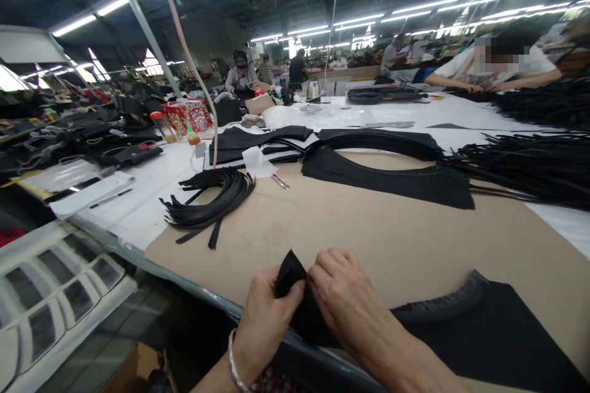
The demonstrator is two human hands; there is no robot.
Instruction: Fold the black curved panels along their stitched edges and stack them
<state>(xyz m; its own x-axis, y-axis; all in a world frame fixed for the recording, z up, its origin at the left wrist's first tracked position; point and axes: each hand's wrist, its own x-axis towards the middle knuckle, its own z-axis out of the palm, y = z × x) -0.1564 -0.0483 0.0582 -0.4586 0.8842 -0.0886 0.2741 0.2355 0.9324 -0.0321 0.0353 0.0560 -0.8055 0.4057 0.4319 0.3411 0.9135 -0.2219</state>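
Note:
Near the table's front edge, a black fabric piece is gripped between both hands, its pointed corner standing up. My left hand, with a bracelet at the wrist, pinches this corner between thumb and fingers. Right beside it, my right hand has its fingers bent and pressed together against the fabric; the fingertips are partly hidden. A large black panel with a gathered curved edge lies at the right, partly behind my right forearm. Whether it joins the held piece cannot be made out.
A bundle of black strips lies at the left on the tan sheet. Small snips and stacked curved black pieces are farther back. Across the table, a person works near more black strips.

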